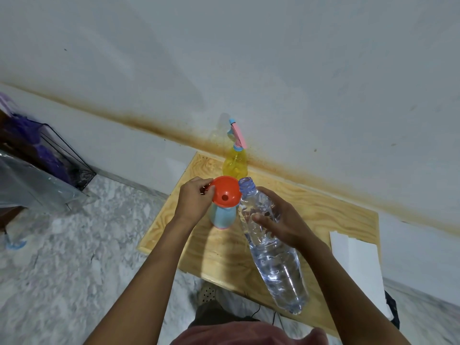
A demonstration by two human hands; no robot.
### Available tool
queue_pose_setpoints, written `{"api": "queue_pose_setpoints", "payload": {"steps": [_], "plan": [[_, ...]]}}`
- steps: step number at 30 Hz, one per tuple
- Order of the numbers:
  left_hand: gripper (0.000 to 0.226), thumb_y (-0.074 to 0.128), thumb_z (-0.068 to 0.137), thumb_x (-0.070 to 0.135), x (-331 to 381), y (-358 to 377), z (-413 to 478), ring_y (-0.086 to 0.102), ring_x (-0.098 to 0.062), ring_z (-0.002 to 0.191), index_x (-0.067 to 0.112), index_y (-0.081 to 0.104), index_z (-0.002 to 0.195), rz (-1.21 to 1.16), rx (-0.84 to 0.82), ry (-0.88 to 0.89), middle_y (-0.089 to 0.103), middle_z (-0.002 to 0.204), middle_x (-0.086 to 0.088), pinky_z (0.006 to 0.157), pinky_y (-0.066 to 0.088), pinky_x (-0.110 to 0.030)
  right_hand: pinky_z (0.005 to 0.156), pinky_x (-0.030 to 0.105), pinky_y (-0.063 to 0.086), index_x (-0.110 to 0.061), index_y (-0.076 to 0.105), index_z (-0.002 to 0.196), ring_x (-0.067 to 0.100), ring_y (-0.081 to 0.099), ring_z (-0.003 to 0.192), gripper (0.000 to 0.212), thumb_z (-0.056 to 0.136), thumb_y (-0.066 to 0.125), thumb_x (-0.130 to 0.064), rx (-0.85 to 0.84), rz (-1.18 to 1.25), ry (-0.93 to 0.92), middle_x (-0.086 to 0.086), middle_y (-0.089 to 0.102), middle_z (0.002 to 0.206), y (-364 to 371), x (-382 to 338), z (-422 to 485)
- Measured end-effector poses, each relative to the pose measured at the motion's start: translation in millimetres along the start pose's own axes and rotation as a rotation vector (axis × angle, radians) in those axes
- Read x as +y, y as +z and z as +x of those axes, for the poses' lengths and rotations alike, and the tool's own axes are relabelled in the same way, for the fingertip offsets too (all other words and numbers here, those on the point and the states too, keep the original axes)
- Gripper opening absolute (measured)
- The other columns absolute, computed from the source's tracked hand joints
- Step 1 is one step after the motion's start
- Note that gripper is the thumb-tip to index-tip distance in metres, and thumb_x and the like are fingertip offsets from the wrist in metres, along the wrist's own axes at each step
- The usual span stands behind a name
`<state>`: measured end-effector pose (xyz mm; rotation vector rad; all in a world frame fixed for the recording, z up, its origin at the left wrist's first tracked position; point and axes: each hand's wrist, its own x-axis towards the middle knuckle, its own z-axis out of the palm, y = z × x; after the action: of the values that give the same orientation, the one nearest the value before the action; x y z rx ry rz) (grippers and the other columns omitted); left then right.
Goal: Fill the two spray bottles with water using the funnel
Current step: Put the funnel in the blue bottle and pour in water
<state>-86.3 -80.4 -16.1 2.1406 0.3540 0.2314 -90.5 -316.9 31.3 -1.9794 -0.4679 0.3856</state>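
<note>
a single head-worn view looks steeply down, close over the wooden table [323, 215], facing the wall [249, 58] behind it.

Blue spray bottle [222, 216]: neck + mouth hidden under funnel [227, 189], left side behind left hand [194, 197]. Funnel tab covered by that hand's fingertips, shape n/a. Yellow spray bottle [235, 163]: base hidden behind funnel rim & water bottle [273, 257] mouth; fill lvl can't tell. Right hand [286, 220]: fingers go behind water bottle, seen only distorted thru plastic. Table [323, 212]: near edge blocked by arms/torso, right end under white sheet [356, 260]. Wire basket [62, 150] w/ purple stuff + plastic bag [29, 185] cut off by left edge, contents blurry. Dark obj [392, 310] behind sheet, mostly hidden, can't ID.
</note>
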Motion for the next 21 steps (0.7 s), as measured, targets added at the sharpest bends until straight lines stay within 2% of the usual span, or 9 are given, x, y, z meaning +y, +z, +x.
{"api": "queue_pose_setpoints", "payload": {"steps": [3, 5, 8, 14, 18, 21], "plan": [[0.026, 0.064, 0.091, 0.009, 0.3, 0.5, 0.1, 0.065, -0.016, 0.082, 0.007, 0.072, 0.116, 0.001, 0.003, -0.001, 0.069, 0.094, -0.006, 0.082, 0.053, -0.025, 0.054, 0.021, 0.052, -0.075, 0.038, 0.119, 0.027, 0.071, 0.068, 0.058, 0.085, 0.072, -0.042, -0.017, 0.002, 0.025, 0.005, 0.074, 0.096, 0.2, 5.9, 3.0], [0.026, 0.064, 0.091, 0.009, 0.3, 0.7, -0.5, 0.064, -0.015, 0.082, 0.007, 0.072, 0.116, -0.003, 0.006, -0.001, 0.069, 0.095, -0.006, 0.082, 0.052, -0.024, 0.055, 0.021, 0.051, -0.069, 0.038, 0.123, 0.022, 0.069, 0.060, 0.057, 0.084, 0.071, -0.043, -0.040, 0.008, 0.038, 0.007, 0.074, 0.088, 0.3, 7.6, 4.3], [0.026, 0.064, 0.091, 0.008, 0.4, 0.3, 0.0, 0.065, -0.016, 0.083, 0.007, 0.072, 0.115, -0.009, 0.010, -0.005, 0.069, 0.096, -0.006, 0.079, 0.050, -0.020, 0.053, 0.021, 0.050, -0.062, 0.040, 0.124, 0.007, 0.063, 0.053, 0.057, 0.085, 0.072, -0.036, -0.066, 0.039, 0.045, 0.005, 0.070, 0.078, 0.8, 7.7, 6.6], [0.024, 0.065, 0.091, 0.008, 3.4, -0.8, 3.0, 0.064, -0.014, 0.082, 0.005, 0.073, 0.114, -0.013, 0.025, -0.002, 0.069, 0.097, -0.005, 0.072, 0.043, -0.004, 0.053, 0.022, 0.051, -0.061, 0.040, 0.123, 0.006, 0.064, 0.055, 0.056, 0.084, 0.072, -0.036, -0.090, 0.071, 0.050, -0.003, 0.069, 0.077, 0.6, 6.0, 9.4], [0.025, 0.065, 0.092, 0.008, 4.1, -2.0, 3.0, 0.064, -0.014, 0.082, 0.005, 0.072, 0.115, -0.012, 0.032, 0.002, 0.069, 0.096, -0.005, 0.072, 0.043, -0.004, 0.053, 0.022, 0.051, -0.059, 0.039, 0.126, 0.006, 0.064, 0.054, 0.058, 0.081, 0.071, -0.043, -0.108, 0.076, 0.063, -0.002, 0.069, 0.076, 0.1, 4.6, 8.7], [0.025, 0.065, 0.092, 0.009, 1.7, 1.6, 2.1, 0.063, -0.012, 0.081, 0.006, 0.072, 0.116, 0.003, 0.022, -0.009, 0.068, 0.096, -0.002, 0.071, 0.042, -0.004, 0.052, 0.020, 0.051, -0.054, 0.040, 0.127, 0.001, 0.064, 0.054, 0.055, 0.084, 0.070, -0.036, -0.127, 0.070, 0.078, -0.010, 0.069, 0.071, -1.3, 7.0, 6.9]]}}
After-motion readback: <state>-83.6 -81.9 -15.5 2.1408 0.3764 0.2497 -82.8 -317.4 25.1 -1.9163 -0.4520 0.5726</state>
